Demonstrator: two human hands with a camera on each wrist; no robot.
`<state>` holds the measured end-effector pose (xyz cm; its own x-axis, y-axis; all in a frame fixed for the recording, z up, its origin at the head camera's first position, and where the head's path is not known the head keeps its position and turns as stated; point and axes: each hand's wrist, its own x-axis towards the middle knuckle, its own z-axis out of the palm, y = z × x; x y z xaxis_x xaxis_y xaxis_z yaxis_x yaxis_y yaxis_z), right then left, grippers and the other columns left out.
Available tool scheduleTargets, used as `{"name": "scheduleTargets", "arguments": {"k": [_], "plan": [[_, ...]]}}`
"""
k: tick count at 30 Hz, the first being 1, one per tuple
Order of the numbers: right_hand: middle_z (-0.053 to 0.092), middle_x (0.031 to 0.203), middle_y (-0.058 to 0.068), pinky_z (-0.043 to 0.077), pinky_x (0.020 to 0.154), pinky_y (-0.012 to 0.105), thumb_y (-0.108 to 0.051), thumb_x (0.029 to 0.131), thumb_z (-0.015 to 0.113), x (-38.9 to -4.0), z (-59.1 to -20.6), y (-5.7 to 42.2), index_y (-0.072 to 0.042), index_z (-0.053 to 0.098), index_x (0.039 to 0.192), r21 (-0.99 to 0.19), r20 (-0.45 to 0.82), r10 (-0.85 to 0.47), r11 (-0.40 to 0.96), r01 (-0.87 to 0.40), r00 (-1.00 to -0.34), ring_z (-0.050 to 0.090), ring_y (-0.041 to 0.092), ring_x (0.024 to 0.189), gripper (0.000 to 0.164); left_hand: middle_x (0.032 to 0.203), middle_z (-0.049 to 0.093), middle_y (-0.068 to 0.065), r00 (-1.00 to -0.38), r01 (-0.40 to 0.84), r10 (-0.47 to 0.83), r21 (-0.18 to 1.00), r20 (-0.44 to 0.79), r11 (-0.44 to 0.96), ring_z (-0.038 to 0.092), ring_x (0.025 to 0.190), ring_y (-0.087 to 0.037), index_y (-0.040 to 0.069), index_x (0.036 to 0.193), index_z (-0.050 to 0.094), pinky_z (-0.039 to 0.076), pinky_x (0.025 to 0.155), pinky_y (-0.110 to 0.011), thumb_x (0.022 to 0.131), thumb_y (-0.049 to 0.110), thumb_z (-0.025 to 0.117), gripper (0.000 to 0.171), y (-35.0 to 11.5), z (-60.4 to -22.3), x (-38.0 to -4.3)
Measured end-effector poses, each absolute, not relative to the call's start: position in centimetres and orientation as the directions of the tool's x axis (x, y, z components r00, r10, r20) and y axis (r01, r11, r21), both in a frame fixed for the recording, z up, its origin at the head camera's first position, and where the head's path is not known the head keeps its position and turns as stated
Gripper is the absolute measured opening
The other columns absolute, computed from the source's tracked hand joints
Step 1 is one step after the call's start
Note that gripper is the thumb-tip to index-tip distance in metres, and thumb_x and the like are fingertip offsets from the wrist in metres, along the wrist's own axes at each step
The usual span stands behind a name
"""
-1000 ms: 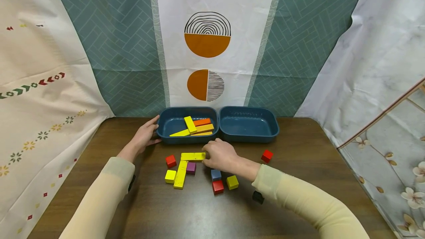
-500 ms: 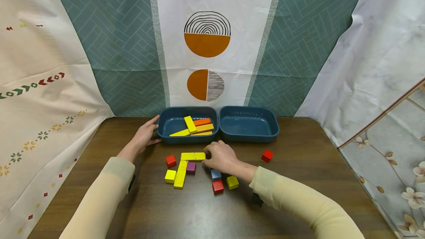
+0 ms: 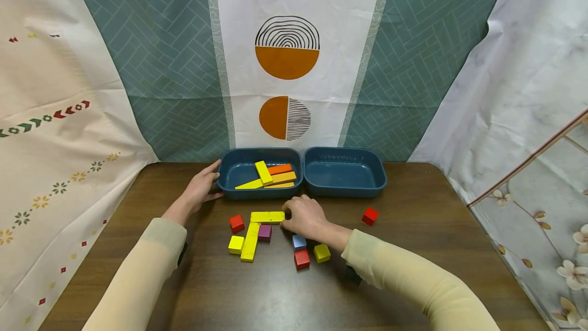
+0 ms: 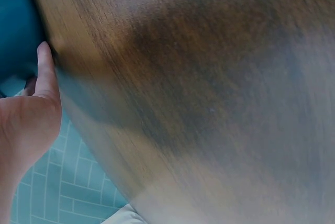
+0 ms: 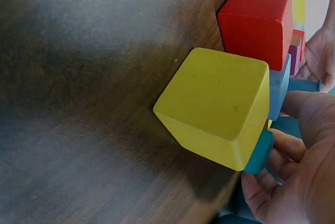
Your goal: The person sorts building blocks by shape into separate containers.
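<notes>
My left hand (image 3: 197,187) rests against the left end of a dark blue bin (image 3: 219,184), its fingers mostly straight. The left wrist view shows one finger (image 4: 47,69) lying along the bin's side. My right hand (image 3: 305,216) has thumb and fingers bent around the right end of a long yellow block (image 3: 266,217); the grip itself is partly hidden. That block meets a second long yellow block (image 3: 249,242) at a corner, with a purple cube (image 3: 264,233) inside the angle. Under the right palm, a teal block (image 5: 260,153) shows in the right wrist view.
Red (image 3: 237,223) and yellow (image 3: 236,244) cubes lie left of the corner. Blue (image 3: 299,242), red (image 3: 301,259) and yellow (image 3: 322,253) cubes sit below the right hand. Another red cube (image 3: 369,216) is farther right. A second bin (image 3: 344,191) adjoins the first, which holds several long blocks.
My right wrist and forearm have shifted slightly left and down, while the fingers stay at the end of the yellow block. The left hand and the blocks look unchanged.
</notes>
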<state>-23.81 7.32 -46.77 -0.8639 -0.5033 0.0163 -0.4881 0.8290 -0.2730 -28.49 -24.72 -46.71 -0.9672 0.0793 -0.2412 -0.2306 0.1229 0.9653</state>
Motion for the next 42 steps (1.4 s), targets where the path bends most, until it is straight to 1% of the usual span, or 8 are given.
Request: {"name": "scheduleTargets", "arguments": {"k": [12,21,24,36,42], "plan": [[0.073,0.105,-0.001,0.049,0.079,0.033,-0.031,0.087,0.081,-24.0,-46.7,7.2,-0.013,0.079,0.116,-0.277,0.014,-0.533,0.811,-0.515,-0.846,0.056,0.017,0.089,0.034,0.170,0.009,-0.014,-0.969,-0.228,0.073,0.966,-0.238,0.126,0.036,0.144,-0.045,0.027,0.166,0.015,0.044,0.104,-0.057,0.112,0.019,0.031,0.057,-24.7,-46.7,-28.6],[0.074,0.098,-0.002,0.048,0.077,0.031,-0.027,0.087,0.080,-24.2,-46.7,7.2,-0.013,0.080,0.110,-0.287,0.018,-0.546,0.800,-0.528,-0.837,0.056,0.015,0.086,0.027,0.171,0.006,-0.012,-0.967,-0.231,0.079,0.965,-0.242,0.124,0.034,0.146,-0.043,0.028,0.166,0.015,0.044,0.106,-0.057,0.112,0.021,0.031,0.056,-24.6,-46.8,-28.6],[0.075,0.098,-0.003,0.048,0.079,0.032,-0.025,0.087,0.080,-24.3,-46.7,7.2,-0.013,0.080,0.109,-0.289,0.027,-0.556,0.791,-0.539,-0.831,0.057,0.015,0.087,0.026,0.171,0.005,-0.012,-0.967,-0.233,0.078,0.964,-0.244,0.125,0.034,0.146,-0.043,0.028,0.166,0.015,0.044,0.106,-0.057,0.113,0.021,0.031,0.056,-24.6,-46.8,-28.6],[0.075,0.095,-0.003,0.048,0.079,0.030,-0.026,0.086,0.080,-24.1,-46.6,7.9,-0.012,0.081,0.106,-0.349,0.072,-0.559,0.761,-0.546,-0.826,0.057,0.015,0.086,0.024,0.171,0.006,-0.012,-0.966,-0.237,0.073,0.963,-0.247,0.125,0.034,0.146,-0.043,0.028,0.166,0.015,0.043,0.106,-0.057,0.113,0.021,0.030,0.056,-24.6,-46.8,-28.5],[0.073,0.091,-0.004,0.047,0.075,0.029,-0.027,0.085,0.081,-24.1,-46.0,8.3,-0.012,0.081,0.104,-0.386,0.083,-0.550,0.751,-0.536,-0.831,0.055,0.013,0.085,0.024,0.171,0.007,-0.012,-0.966,-0.235,0.075,0.964,-0.246,0.126,0.034,0.146,-0.043,0.028,0.166,0.015,0.044,0.106,-0.057,0.112,0.021,0.031,0.056,-24.6,-46.8,-28.5]]}}
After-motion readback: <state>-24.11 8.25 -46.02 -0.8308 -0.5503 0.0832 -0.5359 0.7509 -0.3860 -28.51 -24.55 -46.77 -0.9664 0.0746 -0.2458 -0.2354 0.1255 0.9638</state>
